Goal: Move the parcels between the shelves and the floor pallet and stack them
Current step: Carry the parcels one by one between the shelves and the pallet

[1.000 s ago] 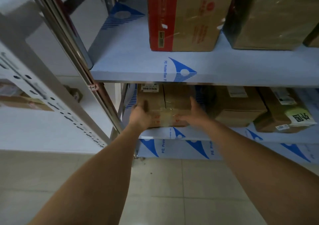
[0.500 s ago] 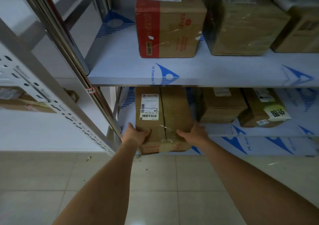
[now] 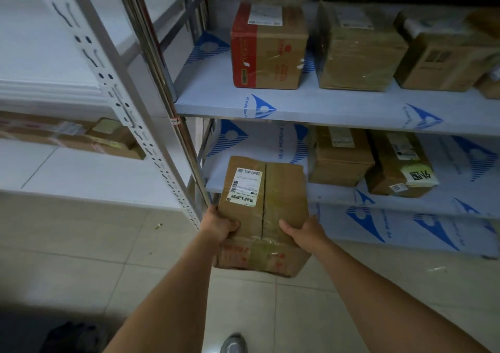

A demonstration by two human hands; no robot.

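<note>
- Both hands are on one brown cardboard parcel (image 3: 263, 212), holding it out in front of the lower shelf (image 3: 405, 204), with its near end hanging past the shelf edge over the tiled floor (image 3: 81, 258).
- The left hand (image 3: 217, 227) is clamped on the near-left corner: thumb curled over the top face, the rest of the fingers tucked out of sight down the side.
- The right hand (image 3: 304, 232) does the same on the near-right corner, thumb lying across the top, other fingers wrapped round the right side where I can't see them.
- So the parcel sits between the two palms, pinched from both sides, tilted a bit with the near end lower.
- There's a white shipping label (image 3: 244, 187) on the top left of it, barcode visible but the print is too small to read. Red print on the front face is smeared under tape, can't make that out either.
- Whether the far end still touches the shelf, honestly can't tell from this angle.
- Just to the right on the same shelf are two more boxes: a plain one (image 3: 339, 158) and one with a pale green tag (image 3: 400, 166).
- The upper shelf (image 3: 324, 106) has a red and brown box (image 3: 267, 49), a box wrapped in film (image 3: 357, 49), and another one (image 3: 443, 60) that runs off the right edge.
- On the left is a second rack behind a grey post (image 3: 119, 101), with flat parcels (image 3: 67, 136) in shadow and pretty blurry.
- A shoe (image 3: 234, 343) is cut off at the bottom edge.
</note>
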